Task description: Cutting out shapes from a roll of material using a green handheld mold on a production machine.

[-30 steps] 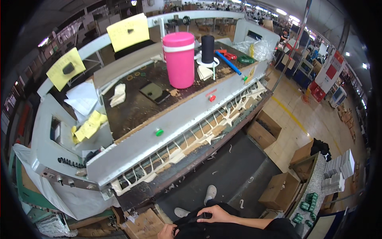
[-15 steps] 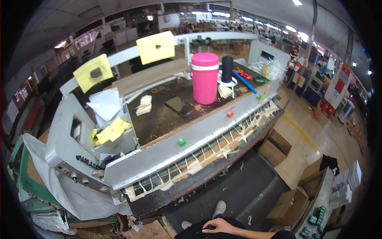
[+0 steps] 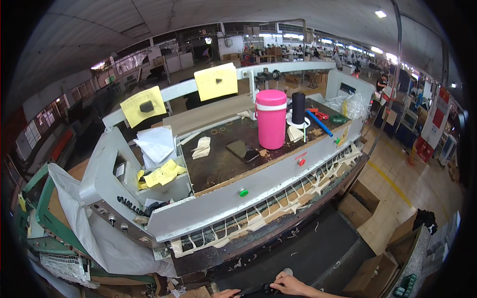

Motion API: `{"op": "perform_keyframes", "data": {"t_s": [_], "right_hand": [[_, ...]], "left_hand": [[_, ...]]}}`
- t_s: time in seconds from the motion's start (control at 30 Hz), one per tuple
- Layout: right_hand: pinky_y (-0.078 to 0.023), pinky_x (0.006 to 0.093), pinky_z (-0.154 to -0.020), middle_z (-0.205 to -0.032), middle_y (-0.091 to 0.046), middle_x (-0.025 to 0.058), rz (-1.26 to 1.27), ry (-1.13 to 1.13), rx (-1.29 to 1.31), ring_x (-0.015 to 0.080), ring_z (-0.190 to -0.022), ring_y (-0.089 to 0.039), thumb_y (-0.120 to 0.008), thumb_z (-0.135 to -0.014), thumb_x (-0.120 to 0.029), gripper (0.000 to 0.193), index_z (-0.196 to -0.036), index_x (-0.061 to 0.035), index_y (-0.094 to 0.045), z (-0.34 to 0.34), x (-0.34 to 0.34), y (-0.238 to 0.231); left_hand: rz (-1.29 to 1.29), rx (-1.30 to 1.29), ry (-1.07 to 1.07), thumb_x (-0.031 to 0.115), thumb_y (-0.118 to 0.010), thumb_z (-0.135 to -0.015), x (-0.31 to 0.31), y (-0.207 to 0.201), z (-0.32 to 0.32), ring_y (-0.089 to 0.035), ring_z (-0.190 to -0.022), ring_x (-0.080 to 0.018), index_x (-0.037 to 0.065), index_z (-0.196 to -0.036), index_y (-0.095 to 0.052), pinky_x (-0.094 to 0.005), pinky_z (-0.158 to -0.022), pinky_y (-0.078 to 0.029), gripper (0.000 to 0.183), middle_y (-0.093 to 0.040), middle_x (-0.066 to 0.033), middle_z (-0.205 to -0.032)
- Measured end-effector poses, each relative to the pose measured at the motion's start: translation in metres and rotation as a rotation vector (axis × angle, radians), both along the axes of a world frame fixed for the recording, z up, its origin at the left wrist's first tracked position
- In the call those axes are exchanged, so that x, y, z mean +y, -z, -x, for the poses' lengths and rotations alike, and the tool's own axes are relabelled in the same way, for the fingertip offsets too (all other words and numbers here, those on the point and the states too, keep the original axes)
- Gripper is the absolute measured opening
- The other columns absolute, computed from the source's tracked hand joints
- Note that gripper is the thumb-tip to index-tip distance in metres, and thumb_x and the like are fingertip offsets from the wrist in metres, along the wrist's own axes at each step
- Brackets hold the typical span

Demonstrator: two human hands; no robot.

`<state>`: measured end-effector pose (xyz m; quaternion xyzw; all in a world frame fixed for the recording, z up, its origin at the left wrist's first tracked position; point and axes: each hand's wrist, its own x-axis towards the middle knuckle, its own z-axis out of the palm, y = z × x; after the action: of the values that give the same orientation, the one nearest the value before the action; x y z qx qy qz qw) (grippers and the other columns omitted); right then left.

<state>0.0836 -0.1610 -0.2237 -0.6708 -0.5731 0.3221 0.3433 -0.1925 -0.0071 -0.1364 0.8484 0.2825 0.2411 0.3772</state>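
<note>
At the bottom edge of the head view my right hand (image 3: 288, 284) is held low against my dark clothing, fingers curled in. Something small and dark shows at its fingertips, and I cannot make out whether it is an object or cloth. My left hand (image 3: 227, 293) is just inside the lower edge, left of the right one and also by the clothing. Most of its fingers are cut off by the frame. Both hands are apart from the grey machine (image 3: 208, 213) in front of me.
On the machine's top stand a pink jug (image 3: 272, 126) and a black thread cone (image 3: 298, 108), with a blue-handled tool (image 3: 319, 123) beside them. Yellow papers (image 3: 216, 82) hang on the rail. Cut white strips of material (image 3: 268, 208) line the front. Cardboard boxes (image 3: 360, 201) stand at right.
My left hand has come into view at the lower edge. The right hand has shifted slightly right. The view has tilted up, so the machine appears lower and further right.
</note>
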Motion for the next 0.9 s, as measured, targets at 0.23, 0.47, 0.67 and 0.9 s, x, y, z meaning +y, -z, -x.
{"op": "perform_keyframes", "data": {"t_s": [0.23,0.47,0.67,0.9], "right_hand": [[-0.051,0.0267,-0.066,-0.077,-0.068,0.0008,0.562,-0.008,0.72,0.0104,-0.068,-0.063,-0.056,-0.111,-0.055,0.059,-0.101,-0.0019,-0.078,-0.03,0.012,-0.018],[-0.051,0.0248,-0.066,-0.083,-0.066,0.0011,0.486,-0.059,1.025,0.0097,-0.073,-0.062,-0.059,-0.108,-0.056,0.055,-0.112,-0.002,-0.071,-0.043,-0.015,-0.024],[-0.054,0.0371,-0.105,-0.116,-0.075,0.0124,0.361,-0.201,0.476,0.024,-0.114,-0.069,-0.075,-0.103,-0.042,0.056,-0.138,-0.0001,-0.064,-0.034,-0.031,-0.02],[-0.053,0.0282,-0.09,-0.109,-0.077,0.006,0.529,-0.28,0.818,0.0125,-0.092,-0.067,-0.06,-0.114,-0.036,0.047,-0.119,0.0086,-0.074,-0.033,-0.045,-0.027]], "left_hand": [[0.765,0.066,-0.047,0.013,-0.072,-0.104,0.0,0.006,-0.031,-0.065,-0.068,-0.01,-0.003,-0.123,-0.076,-0.0277,-0.061,-0.053,0.025,-0.073,-0.0049,-0.079],[0.662,0.186,0.288,0.019,-0.075,-0.104,0.011,0.017,-0.045,-0.065,-0.073,-0.0118,-0.003,-0.11,-0.079,-0.0301,-0.068,-0.055,0.023,-0.076,-0.0045,-0.083],[0.507,0.082,0.13,0.016,-0.081,-0.098,0.005,0.051,-0.034,-0.068,-0.079,-0.0119,0.0,-0.11,-0.081,-0.0301,-0.072,-0.057,0.02,-0.079,-0.0077,-0.088],[0.634,0.042,0.359,0.011,-0.083,-0.095,0.009,0.075,-0.035,-0.067,-0.082,-0.0111,0.001,-0.108,-0.08,-0.0283,-0.073,-0.054,0.017,-0.073,-0.0048,-0.089]]}}
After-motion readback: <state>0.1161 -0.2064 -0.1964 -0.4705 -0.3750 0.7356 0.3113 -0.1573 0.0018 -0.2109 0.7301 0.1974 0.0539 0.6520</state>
